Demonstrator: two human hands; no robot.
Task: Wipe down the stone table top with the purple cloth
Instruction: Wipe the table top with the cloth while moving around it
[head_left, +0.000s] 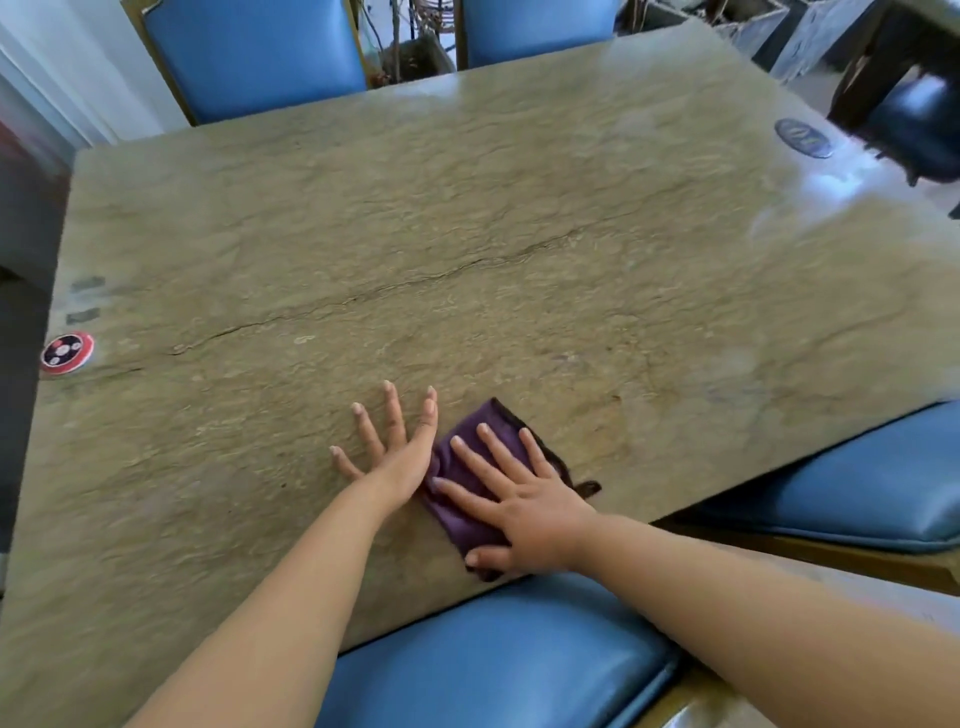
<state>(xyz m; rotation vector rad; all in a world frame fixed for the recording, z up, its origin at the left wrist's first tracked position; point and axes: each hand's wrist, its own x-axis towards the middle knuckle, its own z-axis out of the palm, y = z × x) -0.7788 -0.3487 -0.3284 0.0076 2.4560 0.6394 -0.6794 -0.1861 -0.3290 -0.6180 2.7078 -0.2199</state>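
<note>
- Blue padded chairs (254, 57) ring a big stone table top (467, 218), its greenish-tan surface rough and crossed by a long dark crack (415, 283) running from the left side toward the middle.
- Two round coasters sit on it, well apart: a red one (67, 352) at the left edge and a blue one (802, 137) near the far right corner.
- Down at the near edge lies the purple cloth (470, 457), folded small and flat on the stone, just in from where a blue seat (493, 660) is tucked under.
- Her right hand (524, 506) presses down on the cloth with fingers spread and straight, palm flat, nothing curled round it.
- Her left hand (397, 454) lies on the bare stone just beside the cloth, fingers splayed and holding nothing; its edge looks to touch the cloth's left side, though I can't be sure from where I stand.
- As for progress, I'd judge the wiping is barely begun or only at its near strip: the cloth sits at the nearest edge, and the whole broad middle and far side lie ahead of it.
- A pale sheen shows near the right corner, but whether that is damp from wiping or only window light, the blur there won't let me say.
- Both coasters would need lifting or working around for those corners to be covered.
</note>
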